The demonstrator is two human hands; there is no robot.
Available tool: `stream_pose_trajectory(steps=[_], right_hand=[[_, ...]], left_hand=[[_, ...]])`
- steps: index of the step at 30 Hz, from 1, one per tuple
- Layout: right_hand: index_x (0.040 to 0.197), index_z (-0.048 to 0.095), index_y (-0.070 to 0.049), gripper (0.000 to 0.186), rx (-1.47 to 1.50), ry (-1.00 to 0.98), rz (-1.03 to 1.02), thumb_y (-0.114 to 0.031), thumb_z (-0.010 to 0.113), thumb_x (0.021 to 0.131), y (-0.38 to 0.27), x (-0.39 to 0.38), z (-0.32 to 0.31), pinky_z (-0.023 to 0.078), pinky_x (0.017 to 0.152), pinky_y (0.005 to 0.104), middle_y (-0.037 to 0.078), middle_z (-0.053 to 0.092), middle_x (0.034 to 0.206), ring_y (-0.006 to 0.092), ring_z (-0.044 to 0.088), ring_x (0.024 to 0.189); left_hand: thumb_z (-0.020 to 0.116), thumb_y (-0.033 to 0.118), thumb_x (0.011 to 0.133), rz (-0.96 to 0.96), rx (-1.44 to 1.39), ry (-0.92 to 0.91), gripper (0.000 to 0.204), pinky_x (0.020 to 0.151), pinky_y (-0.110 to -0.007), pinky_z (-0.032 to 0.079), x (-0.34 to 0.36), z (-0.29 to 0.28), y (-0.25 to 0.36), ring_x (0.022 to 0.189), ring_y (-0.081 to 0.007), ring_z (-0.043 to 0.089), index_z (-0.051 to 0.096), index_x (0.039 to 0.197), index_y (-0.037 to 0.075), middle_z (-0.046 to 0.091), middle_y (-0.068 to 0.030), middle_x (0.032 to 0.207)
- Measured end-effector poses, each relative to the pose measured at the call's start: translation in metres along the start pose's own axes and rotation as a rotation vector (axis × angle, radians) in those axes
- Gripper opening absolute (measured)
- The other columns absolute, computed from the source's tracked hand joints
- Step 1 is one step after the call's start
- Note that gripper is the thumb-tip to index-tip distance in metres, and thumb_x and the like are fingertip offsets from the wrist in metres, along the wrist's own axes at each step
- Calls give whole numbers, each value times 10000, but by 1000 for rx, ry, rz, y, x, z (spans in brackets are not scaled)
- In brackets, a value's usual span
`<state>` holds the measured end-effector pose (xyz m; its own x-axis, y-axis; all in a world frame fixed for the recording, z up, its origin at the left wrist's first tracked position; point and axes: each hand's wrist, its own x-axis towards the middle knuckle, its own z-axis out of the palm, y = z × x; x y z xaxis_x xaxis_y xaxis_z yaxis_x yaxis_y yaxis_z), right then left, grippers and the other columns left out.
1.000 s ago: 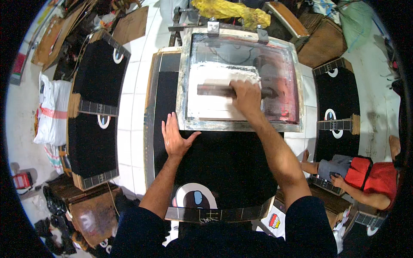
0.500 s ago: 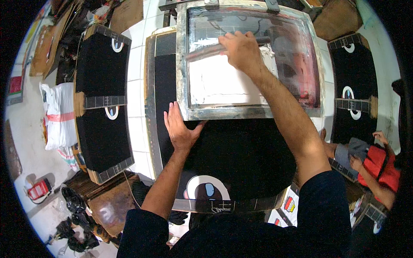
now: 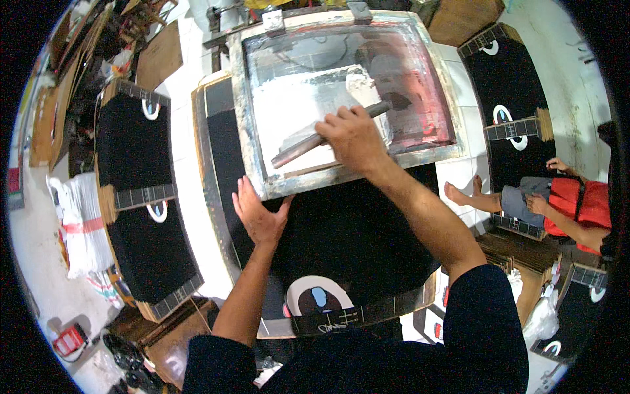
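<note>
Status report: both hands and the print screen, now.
Right hand grips the long wooden squeegee, angled on the framed mesh print screen. Left hand flat on black fabric. Nothing blocking.

**What the view keeps back**

The right hand [image 3: 354, 138] covers the middle of the squeegee [image 3: 315, 139], so its grip there is unseen; the dark garment [image 3: 341, 230] runs under the screen frame [image 3: 289, 184], its upper part hidden — only the lower print shows; the left hand [image 3: 257, 213] hides the frame's near corner; the person's dark sleeves and torso cover the board's front edge; a seated person [image 3: 564, 203] at the right is cut off by the fisheye rim — head and trunk out of view; clutter at the top left is too bent and small to tell.
</note>
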<state>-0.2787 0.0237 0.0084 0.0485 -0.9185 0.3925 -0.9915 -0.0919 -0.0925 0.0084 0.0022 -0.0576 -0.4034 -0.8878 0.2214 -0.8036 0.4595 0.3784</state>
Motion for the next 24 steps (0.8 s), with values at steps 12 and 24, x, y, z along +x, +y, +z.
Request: stream_pose_trajectory(steps=[12,24], right_hand=[[970,693,-175,140,-33,145,118,-160,725,835,66,71,41,455,828,443,13,674,915,234,649,936],[1046,703,-129,253,-36,58,526,-184,795,817,25,20,19,424,838,460,45,693,967,262,643,972]], left_hand=[[882,500,760,25,52,-34,1166,1265,-553,181,-2,1,-2,1509,-401,334,269,1554,-94,404,-298,1554],[872,539,766,46,59,8,1160,1255,-557,206,-2,6,-4,1501,-398,353,289,1553,-83,404,-290,1568]])
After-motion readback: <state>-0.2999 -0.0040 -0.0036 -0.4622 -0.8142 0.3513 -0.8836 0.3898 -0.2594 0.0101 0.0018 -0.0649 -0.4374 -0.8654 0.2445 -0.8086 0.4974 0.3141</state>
